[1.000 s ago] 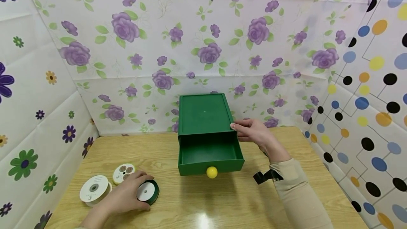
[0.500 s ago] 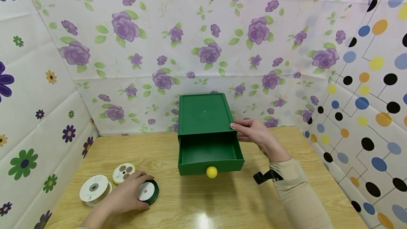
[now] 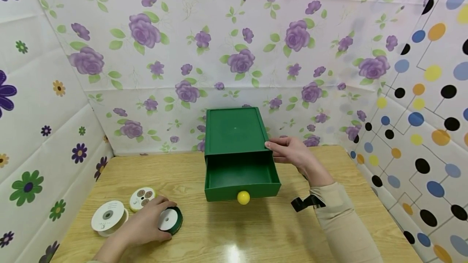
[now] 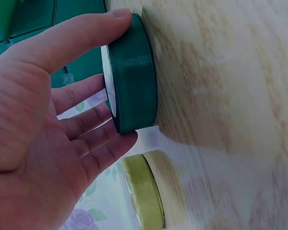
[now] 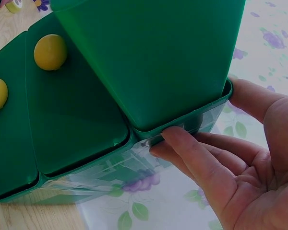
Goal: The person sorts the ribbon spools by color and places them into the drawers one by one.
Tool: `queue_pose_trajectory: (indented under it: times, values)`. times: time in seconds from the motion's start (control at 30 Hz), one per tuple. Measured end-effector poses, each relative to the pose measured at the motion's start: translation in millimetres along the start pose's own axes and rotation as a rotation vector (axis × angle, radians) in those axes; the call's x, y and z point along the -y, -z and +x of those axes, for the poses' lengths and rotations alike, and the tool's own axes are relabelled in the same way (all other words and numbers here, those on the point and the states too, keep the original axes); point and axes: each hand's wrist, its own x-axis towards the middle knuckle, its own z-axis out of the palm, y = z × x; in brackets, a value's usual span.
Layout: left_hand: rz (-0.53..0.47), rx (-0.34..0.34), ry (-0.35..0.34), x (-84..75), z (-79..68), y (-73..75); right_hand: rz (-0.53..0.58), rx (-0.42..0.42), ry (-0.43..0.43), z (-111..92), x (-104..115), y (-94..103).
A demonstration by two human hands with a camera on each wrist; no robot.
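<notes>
My left hand [image 3: 148, 222] holds a spool of dark green ribbon [image 3: 171, 220] on the table. In the left wrist view the thumb lies on one side of the ribbon spool [image 4: 133, 76] and the fingers on the other. A green drawer cabinet [image 3: 235, 131] stands at the back middle. Its top drawer [image 3: 241, 192], with a yellow knob [image 3: 243, 197], is pulled out toward me. My right hand [image 3: 292, 153] grips the cabinet's upper right edge. In the right wrist view its fingers [image 5: 197, 158] lie along the cabinet's side, partly covered with clear tape, while the thumb touches the corner.
White ribbon spools [image 3: 107, 216] lie at the left of the wooden table [image 3: 175, 169], beside a yellow-edged spool [image 3: 141, 198]. Below the open drawer, closed drawers with yellow knobs [image 5: 50, 51] show. Patterned cloth walls [image 3: 219, 52] surround the table.
</notes>
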Motion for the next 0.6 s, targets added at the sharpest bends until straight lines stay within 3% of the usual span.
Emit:
queue_pose_trajectory:
  times: [0.47, 0.6]
  values:
    - [-0.012, -0.01, 0.021, -6.3, -0.5, 4.7, 0.012, 0.006, 0.012, 0, -1, 0.9]
    - [-0.036, -0.044, 0.004, -7.5, 1.3, 10.6, 0.009, -0.002, 0.004, 0, -1, 0.0]
